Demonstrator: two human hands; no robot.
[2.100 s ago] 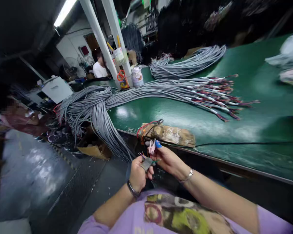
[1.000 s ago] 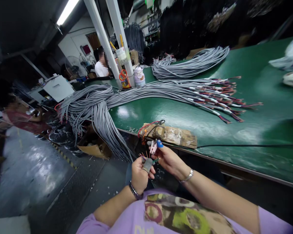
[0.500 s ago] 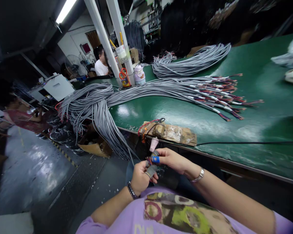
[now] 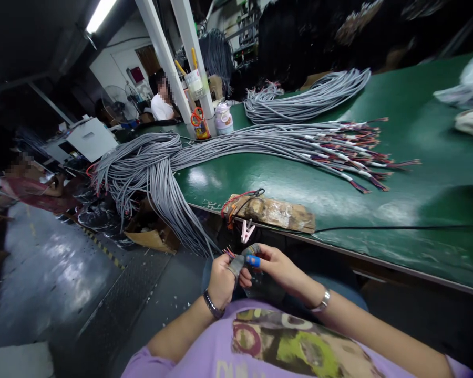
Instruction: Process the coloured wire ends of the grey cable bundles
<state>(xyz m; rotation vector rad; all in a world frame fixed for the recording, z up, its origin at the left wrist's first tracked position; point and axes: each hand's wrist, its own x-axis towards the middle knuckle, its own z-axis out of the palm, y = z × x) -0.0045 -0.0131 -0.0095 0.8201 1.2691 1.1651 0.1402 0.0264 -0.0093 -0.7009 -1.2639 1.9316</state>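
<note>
My left hand (image 4: 224, 278), with a grey covering on the thumb, is closed around the end of a grey cable. A fan of thin coloured wires (image 4: 229, 253) sticks up above its fingers. My right hand (image 4: 273, 263) is right beside it, thumb and forefinger pinched together close to the left thumb; what lies between them is hidden. Blue tape (image 4: 253, 260) wraps its thumb and a grey covering sits on its forefinger. Just beyond the fingers, a pink clothespin (image 4: 247, 231) hangs at the bench edge, below a worn wooden block (image 4: 286, 214) with wires tied to it.
Grey cables (image 4: 236, 149) with stripped ends lie across the green bench (image 4: 429, 210), several hanging over its edge. Behind is another cable coil (image 4: 307, 102). A lilac bottle (image 4: 223, 119) stands by the posts. A cardboard box (image 4: 152, 231) sits below. Two people are at the left.
My left hand has shifted slightly left, and the wire ends now show clear of my right fingers. The clothespin has turned, showing its two legs.
</note>
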